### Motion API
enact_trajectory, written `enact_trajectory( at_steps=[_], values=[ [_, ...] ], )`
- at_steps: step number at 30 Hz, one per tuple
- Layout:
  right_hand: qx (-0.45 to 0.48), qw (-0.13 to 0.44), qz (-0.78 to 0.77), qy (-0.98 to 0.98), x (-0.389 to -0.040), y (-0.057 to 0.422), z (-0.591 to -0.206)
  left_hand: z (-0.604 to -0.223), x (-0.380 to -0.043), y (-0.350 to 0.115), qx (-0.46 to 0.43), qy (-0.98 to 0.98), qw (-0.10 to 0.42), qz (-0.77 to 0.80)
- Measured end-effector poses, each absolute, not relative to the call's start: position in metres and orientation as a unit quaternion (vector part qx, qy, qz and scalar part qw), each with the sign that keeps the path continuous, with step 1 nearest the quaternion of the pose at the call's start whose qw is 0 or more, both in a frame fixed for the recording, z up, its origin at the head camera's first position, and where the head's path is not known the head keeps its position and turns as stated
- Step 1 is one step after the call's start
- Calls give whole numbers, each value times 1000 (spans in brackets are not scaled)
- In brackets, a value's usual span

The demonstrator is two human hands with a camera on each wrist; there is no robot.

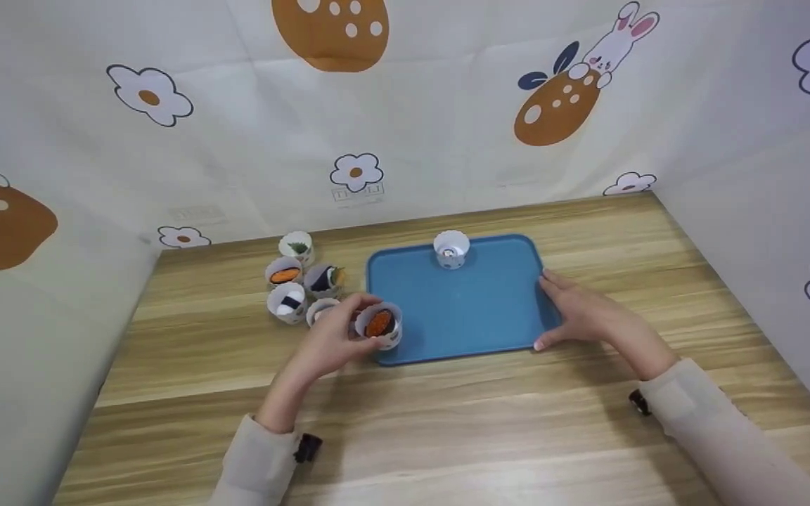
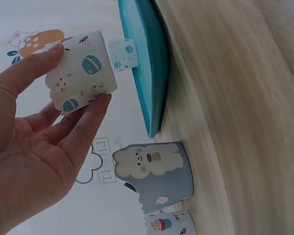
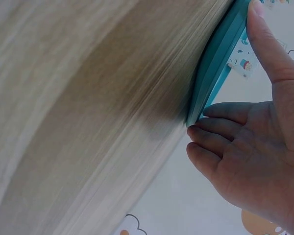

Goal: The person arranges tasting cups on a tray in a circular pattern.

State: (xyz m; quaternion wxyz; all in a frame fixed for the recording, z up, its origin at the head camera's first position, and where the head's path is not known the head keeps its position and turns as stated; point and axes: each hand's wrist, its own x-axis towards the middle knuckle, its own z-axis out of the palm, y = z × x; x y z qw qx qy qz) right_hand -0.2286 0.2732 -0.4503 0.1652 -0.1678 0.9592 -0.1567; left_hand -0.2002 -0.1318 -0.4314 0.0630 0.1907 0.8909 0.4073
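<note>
Left hand [image 1: 333, 339] pinches roe-sushi paper cup [image 1: 392, 339]; other filled cups [image 1: 287, 308] cluster just beyond and left of it. Right hand [image 1: 583, 313], fingers loosely extended, touches blue tray [image 1: 479, 302] to its left.

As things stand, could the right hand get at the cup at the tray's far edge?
Probably yes: the right hand touches the side of the tray, with only bare surface apparently between that hand and the cup.
</note>
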Motion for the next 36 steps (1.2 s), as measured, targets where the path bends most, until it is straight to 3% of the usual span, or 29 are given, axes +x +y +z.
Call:
enact_trajectory(
  at_steps=[29, 36],
  values=[
    [-167, 169, -152, 960, -229, 274, -451, -437, -219, -71, 205, 887, 80, 406],
    [-183, 151, -146, 960, -229, 274, -453, -441, -225, -56, 201, 891, 60, 403]
  ],
)
